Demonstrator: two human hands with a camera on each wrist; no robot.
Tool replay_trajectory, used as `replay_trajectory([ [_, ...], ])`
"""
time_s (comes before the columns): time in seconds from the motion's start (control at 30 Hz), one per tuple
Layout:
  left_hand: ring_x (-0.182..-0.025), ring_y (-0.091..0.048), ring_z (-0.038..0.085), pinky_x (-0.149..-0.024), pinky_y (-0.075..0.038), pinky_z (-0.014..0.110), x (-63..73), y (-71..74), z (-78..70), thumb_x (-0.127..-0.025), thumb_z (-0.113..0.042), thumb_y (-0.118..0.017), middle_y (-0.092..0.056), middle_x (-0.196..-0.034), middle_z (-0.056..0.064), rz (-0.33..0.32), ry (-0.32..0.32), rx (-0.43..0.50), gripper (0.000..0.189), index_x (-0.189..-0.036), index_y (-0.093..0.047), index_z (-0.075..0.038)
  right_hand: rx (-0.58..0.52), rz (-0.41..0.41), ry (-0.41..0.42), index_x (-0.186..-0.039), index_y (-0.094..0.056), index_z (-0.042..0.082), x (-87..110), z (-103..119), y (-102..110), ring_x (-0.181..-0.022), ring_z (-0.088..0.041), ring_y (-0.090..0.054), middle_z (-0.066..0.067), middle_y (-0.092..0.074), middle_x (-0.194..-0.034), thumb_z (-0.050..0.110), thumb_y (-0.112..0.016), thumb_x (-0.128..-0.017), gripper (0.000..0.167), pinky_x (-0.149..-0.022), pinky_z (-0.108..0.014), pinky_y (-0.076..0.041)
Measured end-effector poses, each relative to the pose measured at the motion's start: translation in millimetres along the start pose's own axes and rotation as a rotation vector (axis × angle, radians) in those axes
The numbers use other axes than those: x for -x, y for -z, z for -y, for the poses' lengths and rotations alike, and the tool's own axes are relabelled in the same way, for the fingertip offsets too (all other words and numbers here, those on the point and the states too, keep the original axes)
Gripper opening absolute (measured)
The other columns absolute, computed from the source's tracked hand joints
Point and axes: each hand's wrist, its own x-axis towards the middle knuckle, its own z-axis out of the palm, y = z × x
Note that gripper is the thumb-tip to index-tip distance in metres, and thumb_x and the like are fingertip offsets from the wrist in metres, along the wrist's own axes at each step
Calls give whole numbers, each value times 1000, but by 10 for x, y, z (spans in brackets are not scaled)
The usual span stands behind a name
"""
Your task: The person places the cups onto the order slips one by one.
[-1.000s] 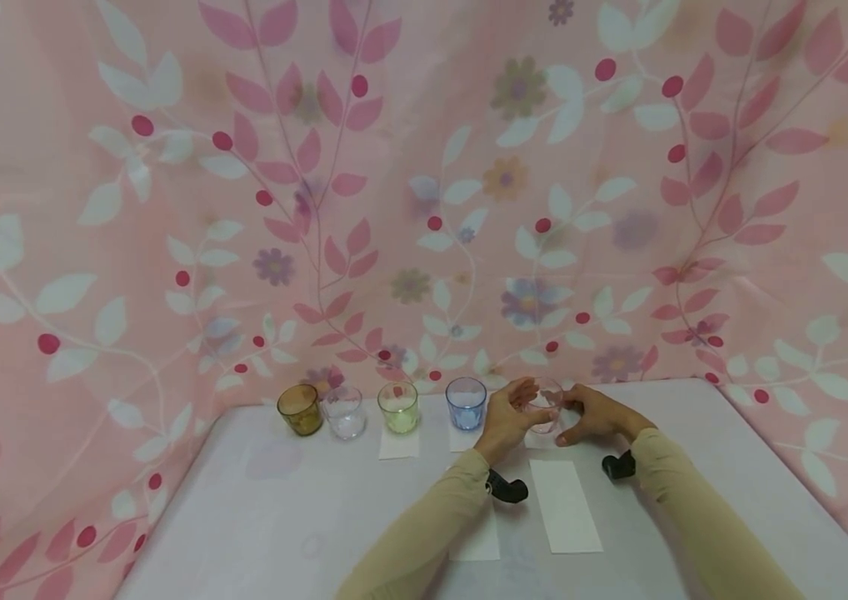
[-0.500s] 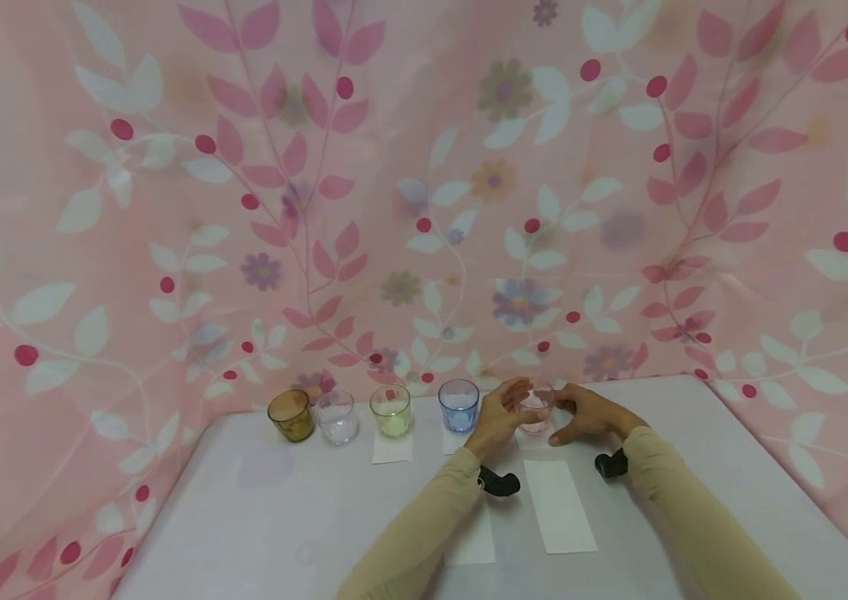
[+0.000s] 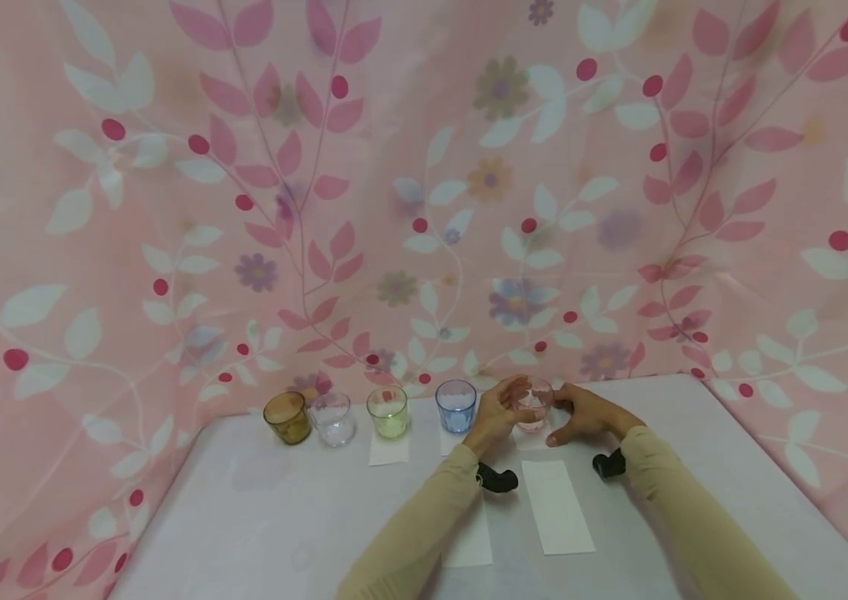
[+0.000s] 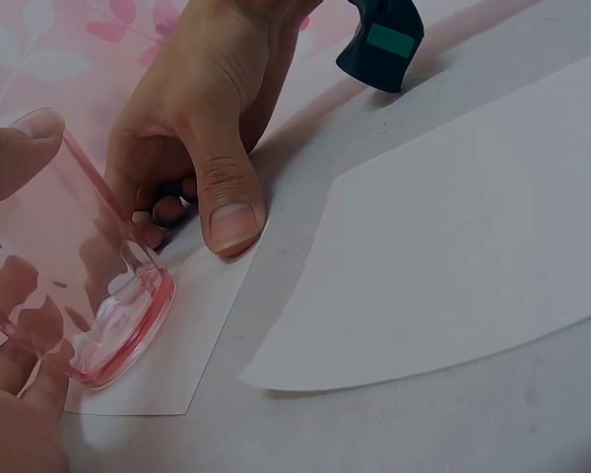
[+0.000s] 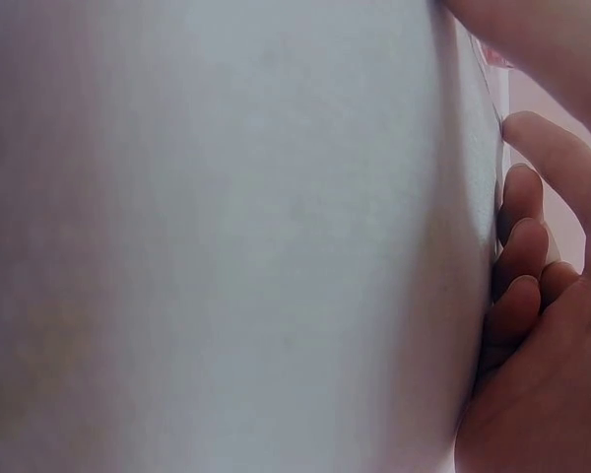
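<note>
My left hand grips a pink-tinted clear glass, thumb on the near side and fingers behind it. In the left wrist view the base of the glass is over a white paper slip. My right hand is low at the table just right of the glass. Its thumb presses at the slip's edge, and the other fingers are bent behind, partly hidden. The right wrist view shows these fingers against the pale tabletop.
Left of my hands stand a blue glass, a green glass, a clear glass and an amber glass. Another paper strip lies nearer the front, with one beside my left forearm. A floral curtain hangs behind the table.
The head view has turned slightly, so the table and glasses appear a little further left. Both hands and the pink glass keep nearly the same placement.
</note>
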Motion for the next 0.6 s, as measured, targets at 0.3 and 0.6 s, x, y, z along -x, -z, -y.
replay_trajectory([
  [0.3, -143, -57, 34, -124, -43, 43, -25, 18, -1, -83, 1, -83, -63, -150, 17, 9, 9, -8, 78, -154, -52, -4, -19, -15, -63, -139, -63, 1, 11, 30, 3, -127, -39, -56, -21, -59, -133, 30, -100, -73, 81, -113, -61, -45],
  [0.6, -156, -40, 32, -131, -30, 45, 15, 3, -58, -80, 2, -87, -47, -164, 19, -15, -33, -67, 95, -161, -39, 0, -27, -14, -76, -144, -58, -1, 35, 19, -33, -135, -46, -53, -26, -57, -139, 30, -100, -72, 89, -117, -63, -42],
])
